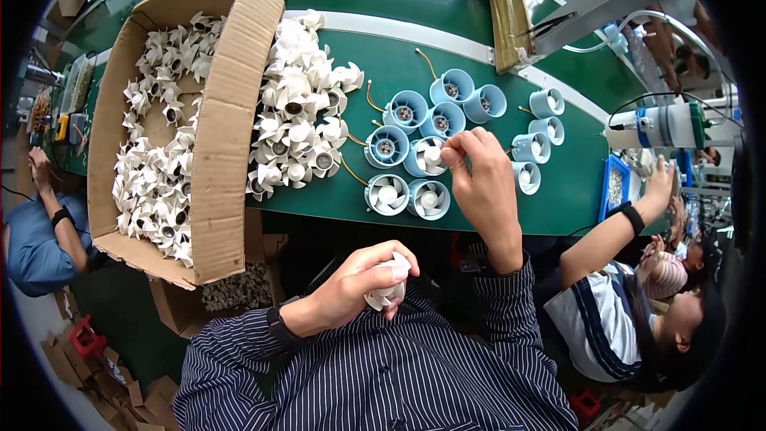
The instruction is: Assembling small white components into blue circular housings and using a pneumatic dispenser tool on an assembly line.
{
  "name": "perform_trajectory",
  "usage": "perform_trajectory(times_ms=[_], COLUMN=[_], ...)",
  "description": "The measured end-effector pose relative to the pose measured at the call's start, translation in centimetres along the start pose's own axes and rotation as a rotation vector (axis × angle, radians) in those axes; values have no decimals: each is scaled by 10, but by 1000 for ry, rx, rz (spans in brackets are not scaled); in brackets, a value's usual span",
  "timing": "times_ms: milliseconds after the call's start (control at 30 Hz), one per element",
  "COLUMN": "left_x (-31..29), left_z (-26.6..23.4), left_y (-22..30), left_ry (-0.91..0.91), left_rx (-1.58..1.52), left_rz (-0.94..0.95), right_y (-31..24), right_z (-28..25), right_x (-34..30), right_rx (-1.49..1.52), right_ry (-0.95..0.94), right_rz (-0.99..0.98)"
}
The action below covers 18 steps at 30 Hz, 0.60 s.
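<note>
An open brown cardboard box (227,120) sits at the left of the green tabletop (558,191), filled with small white plastic fan impellers (159,168); a loose heap of the same white impellers (299,112) lies just beside its right wall. To the right of the heap stands a cluster of pale blue round fan housings (419,140), some already holding a white impeller, thin orange wires trailing from them. The right hand (479,183) reaches out over the cluster, its grip pinched together on the white impeller (432,155) seated in one housing. The left hand (359,279) is drawn back near the striped shirt — its grip clamped around a single white impeller (387,291), held off the tabletop.
</note>
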<state>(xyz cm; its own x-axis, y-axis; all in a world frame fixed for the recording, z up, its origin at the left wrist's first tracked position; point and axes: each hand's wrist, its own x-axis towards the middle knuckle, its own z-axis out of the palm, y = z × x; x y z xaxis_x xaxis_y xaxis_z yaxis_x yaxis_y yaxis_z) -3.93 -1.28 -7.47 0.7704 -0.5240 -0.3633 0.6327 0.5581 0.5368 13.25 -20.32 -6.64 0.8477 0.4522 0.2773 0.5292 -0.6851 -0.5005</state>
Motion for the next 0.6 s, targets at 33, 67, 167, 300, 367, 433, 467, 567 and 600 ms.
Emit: perform_trajectory(times_ms=[33, 67, 167, 300, 367, 433, 467, 567, 600], left_x=[2, 3, 4, 9, 9, 13, 14, 14, 12], left_z=[0, -1, -2, 2, -1, -1, -2, -8, -6], left_y=[-1, 0, 2, 6, 4, 4, 4, 2, 1], left_ry=[4, 8, 46, 69, 51, 32, 37, 19, 24], left_rx=[-1, -3, -34, -42, -94, -169, -166, -252, -254], left_rz=[9, 9, 31, 63, 74, 121, 121, 165, 168], right_y=[-2, -5, -12, -18, -19, -18, -19, -42, -47], right_z=[0, -3, -1, 0, 1, 2, 3, -13, -17], right_x=[0, 1, 3, 5, 8, 5, 2, -21, -32], right_rx=[4, 17, 52, -46, -114, -28, 53, 481, 618], right_ry=[-3, -15, -18, -67, -106, -55, -4, -126, -153], right_rz=[-1, 39, 42, 53, 54, -3, -61, 81, 122])
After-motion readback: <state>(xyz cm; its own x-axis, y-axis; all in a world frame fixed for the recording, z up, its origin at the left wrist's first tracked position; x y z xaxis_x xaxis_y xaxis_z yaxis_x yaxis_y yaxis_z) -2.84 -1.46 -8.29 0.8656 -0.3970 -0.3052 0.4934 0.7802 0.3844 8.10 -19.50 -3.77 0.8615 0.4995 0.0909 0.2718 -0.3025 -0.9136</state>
